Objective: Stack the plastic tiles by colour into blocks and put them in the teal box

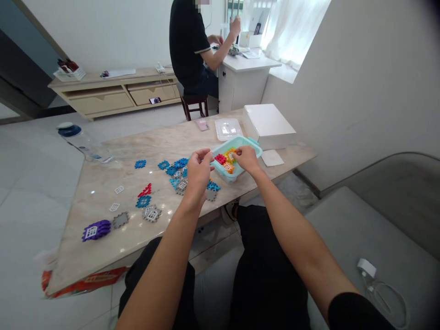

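My right hand [246, 158] reaches into a light teal plastic tub [255, 145], its fingertips pinched at a yellow interlocking building piece [229, 155]. Red pieces [220, 159] and an orange piece [228, 167] lie beside it in the tub. At the tub's left rim is my left hand [199, 172], its fingers loosely curled and apart, with nothing visible in them. Behind and around that hand lie blue pieces [180, 163], with grey pieces [211, 195] and white window pieces partly hidden by it.
A purple stack [96, 230], red triangular piece [146, 190] and grey pieces [151, 213] lie left on the table. A clear lid [228, 129] and white box [268, 124] stand behind the tub. A water bottle [85, 143] is far left. Another person [188, 43] sits beyond.
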A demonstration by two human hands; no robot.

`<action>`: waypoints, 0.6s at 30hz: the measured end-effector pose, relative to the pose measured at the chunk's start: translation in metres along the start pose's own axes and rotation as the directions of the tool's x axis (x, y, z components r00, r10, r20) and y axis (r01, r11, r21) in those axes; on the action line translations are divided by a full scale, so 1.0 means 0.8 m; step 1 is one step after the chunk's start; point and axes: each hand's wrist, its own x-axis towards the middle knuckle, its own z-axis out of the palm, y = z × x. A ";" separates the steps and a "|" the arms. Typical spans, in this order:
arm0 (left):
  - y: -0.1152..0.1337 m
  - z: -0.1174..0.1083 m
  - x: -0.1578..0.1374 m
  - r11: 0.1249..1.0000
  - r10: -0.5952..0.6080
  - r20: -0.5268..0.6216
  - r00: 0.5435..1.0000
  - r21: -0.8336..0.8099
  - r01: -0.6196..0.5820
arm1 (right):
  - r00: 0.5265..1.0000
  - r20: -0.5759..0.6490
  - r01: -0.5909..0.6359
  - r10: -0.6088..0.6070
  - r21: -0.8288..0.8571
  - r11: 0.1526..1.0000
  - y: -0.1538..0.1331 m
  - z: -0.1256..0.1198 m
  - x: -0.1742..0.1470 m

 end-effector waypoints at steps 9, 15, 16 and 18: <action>0.010 -0.003 -0.003 0.994 -0.042 -0.020 0.999 -0.099 0.039 | 0.976 0.218 0.021 0.014 -0.156 0.988 0.017 0.030 0.013; 0.021 -0.016 -0.005 0.990 -0.049 -0.023 0.999 -0.134 0.045 | 0.964 0.258 0.001 0.065 -0.248 0.969 0.008 0.036 0.013; 0.022 -0.017 -0.006 0.990 -0.048 -0.021 0.999 -0.136 0.044 | 0.962 0.262 -0.006 0.079 -0.267 0.964 0.005 0.036 0.012; 0.022 -0.019 -0.006 0.989 -0.043 -0.018 0.999 -0.139 0.040 | 0.956 0.272 -0.023 0.110 -0.304 0.952 -0.001 0.037 0.009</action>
